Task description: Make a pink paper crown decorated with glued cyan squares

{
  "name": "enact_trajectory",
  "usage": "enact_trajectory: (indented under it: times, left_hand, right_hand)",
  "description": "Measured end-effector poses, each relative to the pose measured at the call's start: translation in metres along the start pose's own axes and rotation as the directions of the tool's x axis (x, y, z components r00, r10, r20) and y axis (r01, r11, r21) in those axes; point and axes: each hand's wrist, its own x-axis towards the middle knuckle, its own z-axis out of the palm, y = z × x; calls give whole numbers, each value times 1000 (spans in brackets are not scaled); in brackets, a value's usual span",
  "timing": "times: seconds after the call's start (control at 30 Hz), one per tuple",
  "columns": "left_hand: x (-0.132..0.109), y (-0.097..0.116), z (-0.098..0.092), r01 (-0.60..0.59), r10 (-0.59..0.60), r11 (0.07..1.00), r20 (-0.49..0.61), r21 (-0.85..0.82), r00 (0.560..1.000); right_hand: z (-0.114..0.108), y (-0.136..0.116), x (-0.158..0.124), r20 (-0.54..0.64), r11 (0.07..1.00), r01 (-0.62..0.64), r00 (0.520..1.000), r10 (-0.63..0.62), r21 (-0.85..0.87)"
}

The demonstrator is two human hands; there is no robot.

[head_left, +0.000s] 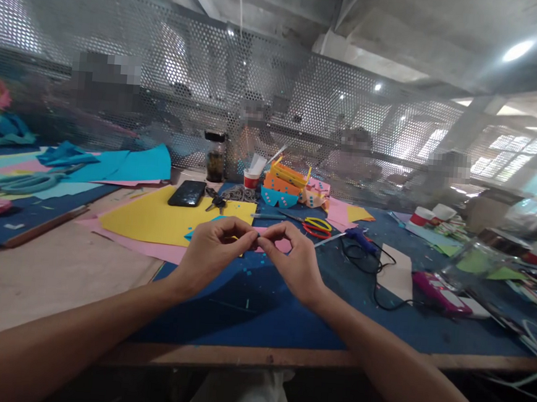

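My left hand [215, 249] and my right hand [294, 259] meet over the blue table mat [259, 318], thumb and forefinger of each pinched together. Between the fingertips is a tiny dark piece, too small and too covered to name. A pink paper sheet [280, 244] lies behind the fingers, and a scrap of blue paper [188, 235] shows beside my left hand. Tiny blue paper bits [247, 271] are scattered on the mat below. Just beyond my right hand rest scissors [317, 227] with yellow and red handles.
Yellow paper [141, 219] carries a phone [187, 193] and keys [215, 204]. Behind are a jar [215, 159], a paper cup [251, 179] and an orange paper model [285, 180]. A glue gun [361, 238] with a black cord lies to the right, near a purple-and-white object [442, 294].
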Motion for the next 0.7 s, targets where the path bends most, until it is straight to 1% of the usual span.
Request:
enact_trajectory:
  times: [0.1,0.3,0.43,0.53,0.7]
  left_hand:
    - [-1,0,0,-18,18,1000,-11,3,1000]
    - [-2,0,0,-51,51,999,-18,-5,999]
    - [-1,-1,0,-67,68,998,-40,22,997]
    - [0,-2,0,-49,49,999,-30,14,998]
    - [-2,0,0,-17,16,1000,-15,-19,1000]
  right_hand:
    - [0,-1,1,-14,999,-25,1000,25,22]
    - [-2,-2,2,63,1000,-28,998,29,-12]
    - [-2,-1,3,91,998,-63,994,61,16]
    - [-1,-2,4,116,995,-99,989,95,24]
    - [-2,-3,4,149,992,-124,981,122,6]
